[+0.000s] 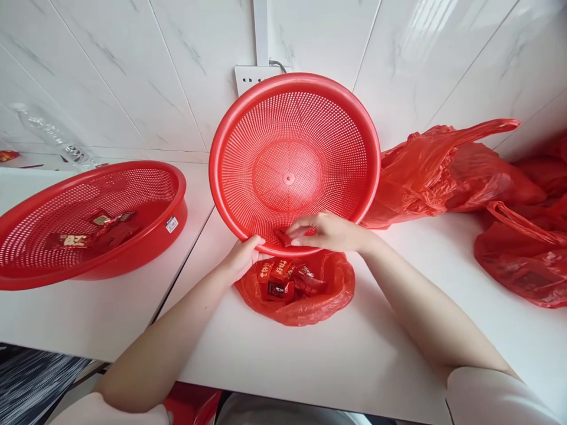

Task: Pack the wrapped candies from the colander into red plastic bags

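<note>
A red plastic colander (345, 141) is tilted up on its side, its inside facing me. My left hand (244, 257) grips its lower left rim, thumb over the edge. Inside the lower wall, my right hand (325, 231) has its fingers bent around a small red packet (282, 237). Just below the rim sits an open red plastic bag (305, 316) on the table. Several red wrapped packets (281, 271) lie in that bag. Part of the bag is hidden behind the colander.
On the left, a second red colander (170, 200) holds a few packets (116, 227). A clear plastic bottle (57, 136) lies behind it. Red plastic bags (425, 171) are on the right. A socket strip (248, 75) is on the tiled wall.
</note>
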Demonstrator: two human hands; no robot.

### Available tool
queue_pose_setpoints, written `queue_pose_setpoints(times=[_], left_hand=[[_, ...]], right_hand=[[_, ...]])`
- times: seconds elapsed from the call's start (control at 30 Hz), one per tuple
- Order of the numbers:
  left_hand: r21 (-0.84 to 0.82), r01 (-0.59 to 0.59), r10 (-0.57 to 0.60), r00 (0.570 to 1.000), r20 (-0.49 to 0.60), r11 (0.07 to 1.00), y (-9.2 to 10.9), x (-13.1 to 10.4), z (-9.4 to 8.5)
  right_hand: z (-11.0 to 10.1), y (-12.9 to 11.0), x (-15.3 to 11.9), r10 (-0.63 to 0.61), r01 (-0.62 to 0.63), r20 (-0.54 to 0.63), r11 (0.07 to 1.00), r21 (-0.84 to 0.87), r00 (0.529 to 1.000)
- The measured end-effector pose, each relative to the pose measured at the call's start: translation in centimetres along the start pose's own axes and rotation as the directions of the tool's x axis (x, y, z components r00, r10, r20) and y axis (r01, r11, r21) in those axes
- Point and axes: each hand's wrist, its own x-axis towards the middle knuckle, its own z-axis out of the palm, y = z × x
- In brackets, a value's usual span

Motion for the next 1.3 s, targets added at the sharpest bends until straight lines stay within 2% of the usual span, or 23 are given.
queue_pose_setpoints(times=[0.03,0.07,0.2,0.3,0.4,0.5,0.6,0.7,0.8,0.87,0.93,1.0,1.07,1.13,1.2,1.3], left_hand=[[0.001,0.001,-0.001,1.000,-0.003,1.000,0.0,0.0,0.1],[0.000,0.003,-0.003,1.000,0.002,1.000,0.0,-0.1,0.1],[-0.002,-0.008,0.008,0.998,0.059,1.000,0.0,-0.1,0.0],[0.007,-0.017,0.016,0.999,0.040,1.000,-0.1,0.0,-0.3],[0.007,-0.013,0.013,1.000,0.012,1.000,-0.2,0.1,-0.4],[0.006,-0.005,0.006,1.000,-0.010,1.000,-0.1,0.1,-0.3],[0.007,0.000,0.001,1.000,-0.023,1.000,-0.1,0.1,-0.2],[0.012,-0.005,0.005,1.000,-0.022,1.000,-0.1,0.1,-0.2],[0.020,-0.013,0.013,1.000,-0.021,1.000,-0.1,0.1,-0.3],[0.021,-0.015,0.016,1.000,-0.015,1.000,-0.1,0.1,-0.3],[0.020,-0.022,0.022,1.000,-0.013,1.000,-0.1,0.1,-0.2],[0.021,-0.033,0.033,0.999,-0.022,0.999,-0.2,0.1,-0.1],[0.027,-0.039,0.040,0.999,-0.033,0.999,-0.2,0.1,-0.2],[0.031,-0.036,0.036,0.999,-0.022,0.999,-0.2,0.1,-0.2],[0.034,-0.034,0.035,0.999,-0.004,0.999,-0.2,0.1,-0.3],[0.036,-0.037,0.037,0.999,0.014,0.999,-0.2,0.1,-0.4]], right_hand=[[0.5,0.3,0.3,-0.040,0.034,-0.077,0.996,-0.077,0.996],[1.0,0.8,0.6,-0.066,0.052,-0.104,0.990,-0.132,0.992],[1.9,2.3,1.3,-0.036,0.039,0.028,0.991,-0.126,0.999],[1.6,2.5,1.4,0.014,-0.011,-0.030,0.995,0.101,0.999],[1.1,2.0,1.3,0.118,-0.081,-0.053,0.888,0.453,0.992],[0.9,1.9,1.2,0.177,-0.131,-0.026,0.811,0.570,0.984],[1.1,2.1,1.3,0.185,-0.141,-0.025,0.825,0.547,0.982],[1.3,1.9,1.1,0.159,-0.111,-0.076,0.895,0.432,0.984],[1.6,0.7,0.8,0.096,-0.067,-0.225,0.989,0.134,0.970],[1.9,-0.2,0.8,0.042,-0.051,-0.339,0.999,-0.017,0.940],[2.4,-0.7,0.9,0.058,-0.032,-0.411,0.997,0.071,0.910],[2.8,-0.5,1.2,0.148,0.000,-0.411,0.941,0.340,0.900],[3.2,0.1,1.6,0.241,0.031,-0.356,0.790,0.613,0.903],[3.4,0.6,1.9,0.293,0.054,-0.289,0.610,0.791,0.911],[3.5,0.9,2.1,0.320,0.074,-0.258,0.488,0.870,0.912],[3.7,1.0,2.3,0.355,0.097,-0.273,0.442,0.892,0.894]])
